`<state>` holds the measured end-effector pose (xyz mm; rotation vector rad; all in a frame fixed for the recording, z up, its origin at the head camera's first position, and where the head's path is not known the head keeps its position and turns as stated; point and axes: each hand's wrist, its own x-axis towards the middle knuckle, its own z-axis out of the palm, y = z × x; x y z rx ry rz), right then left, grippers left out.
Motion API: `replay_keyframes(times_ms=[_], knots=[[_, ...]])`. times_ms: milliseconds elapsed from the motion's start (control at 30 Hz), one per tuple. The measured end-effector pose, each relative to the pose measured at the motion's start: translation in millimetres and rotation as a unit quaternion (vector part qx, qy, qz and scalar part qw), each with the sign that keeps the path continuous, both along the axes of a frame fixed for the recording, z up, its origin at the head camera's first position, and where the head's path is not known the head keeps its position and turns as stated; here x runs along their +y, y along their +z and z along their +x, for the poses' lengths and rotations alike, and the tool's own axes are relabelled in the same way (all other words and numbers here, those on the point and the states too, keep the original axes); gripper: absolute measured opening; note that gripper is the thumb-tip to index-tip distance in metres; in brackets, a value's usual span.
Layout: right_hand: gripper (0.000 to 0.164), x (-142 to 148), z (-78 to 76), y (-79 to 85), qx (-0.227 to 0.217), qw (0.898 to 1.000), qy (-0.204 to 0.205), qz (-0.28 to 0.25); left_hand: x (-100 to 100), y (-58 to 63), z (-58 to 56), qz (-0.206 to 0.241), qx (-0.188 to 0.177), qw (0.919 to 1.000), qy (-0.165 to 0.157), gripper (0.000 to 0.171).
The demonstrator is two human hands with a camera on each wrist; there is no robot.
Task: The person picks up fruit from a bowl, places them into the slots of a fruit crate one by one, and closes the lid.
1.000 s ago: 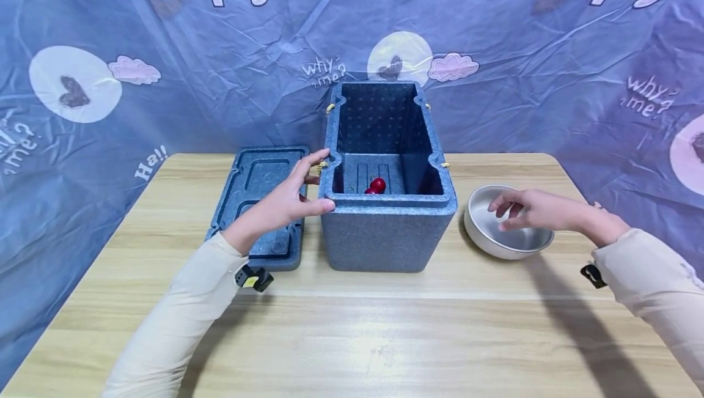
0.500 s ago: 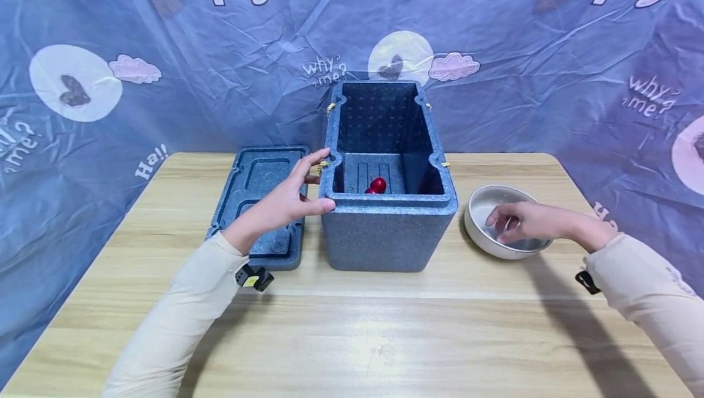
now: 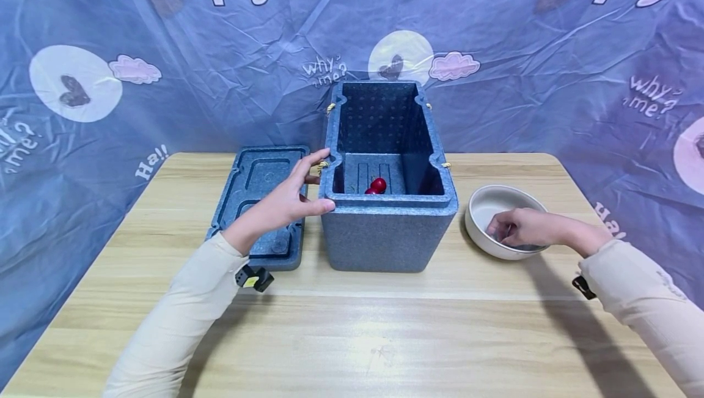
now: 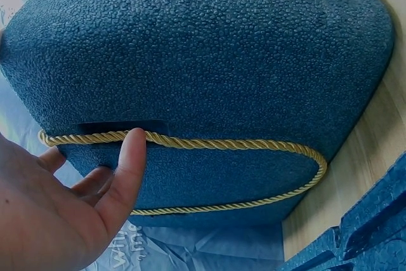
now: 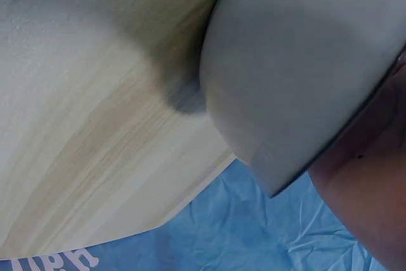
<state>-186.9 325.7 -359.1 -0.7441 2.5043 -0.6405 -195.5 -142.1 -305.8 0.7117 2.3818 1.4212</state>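
Note:
A deep blue-grey foam box [image 3: 379, 239] stands uncovered on the table, with small shiny red cherries [image 3: 378, 184] on its floor. My left hand [image 3: 280, 202] rests against the box's left rim near the front corner, fingers and thumb spread. In the left wrist view its thumb lies by a gold rope [image 4: 241, 144] strung along the box's side. To the right of the box is a round pale metal bowl [image 3: 484, 240]. My right hand [image 3: 525, 227] reaches down into it with bent fingers. The fingertips are low in the bowl, and I cannot tell whether they hold anything.
The matching foam lid [image 3: 269, 162] lies flat on the table left of the box, partly under the left forearm. A wooden table [image 3: 352, 331] carries everything. A blue printed cloth [image 3: 220, 80] hangs right behind it.
My right hand has moved down and slightly left, from above the bowl to inside it, its fingers bending more. The left hand, the box and the cherries have stayed where they were.

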Motion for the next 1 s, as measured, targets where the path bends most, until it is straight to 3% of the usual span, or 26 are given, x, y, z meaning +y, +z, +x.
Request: replay_keyframes(times_ms=[100,200,333,500,1000], knots=[[0.016,2,0.9,1.5,0.000,1.000,-0.009,-0.003,0,0.1,0.3,0.000,-0.002,1.0000,-0.002,0.103],[0.016,6,1.7,8.7,0.010,0.999,-0.043,-0.003,-1,0.1,2.0,-0.003,-0.003,1.0000,0.000,0.101],[0.018,13,4.4,24.6,0.065,0.994,-0.092,0.001,-2,0.1,3.4,-0.005,-0.001,1.0000,0.006,0.099],[0.017,26,11.1,38.5,0.124,0.985,-0.121,-0.021,0,-0.3,0.8,-0.005,0.004,1.0000,0.003,0.100],[0.014,28,15.7,59.2,0.163,0.976,-0.145,-0.018,-1,-1.5,-1.0,-0.008,0.001,1.0000,0.002,0.098]])
